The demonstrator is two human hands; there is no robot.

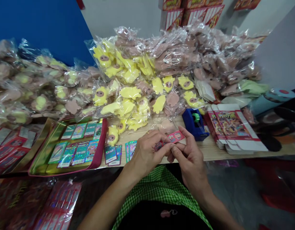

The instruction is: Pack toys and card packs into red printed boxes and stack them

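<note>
Both of my hands meet over the front edge of the wooden table (210,150), pinched on a small red printed packet (175,136). My left hand (145,153) has its fingers curled around the packet's left end. My right hand (189,156) grips it from the right with thumb and forefinger. Just beyond the hands lie a few loose shiny cards (113,154) and a pink toy in clear wrap (166,126).
A large heap of yellow and pink plush toys in plastic bags (138,80) covers the back of the table. A gold and pink tray (40,156) of cards sits on the left. A blue tape dispenser (195,123) and flat red cartons (231,127) lie on the right.
</note>
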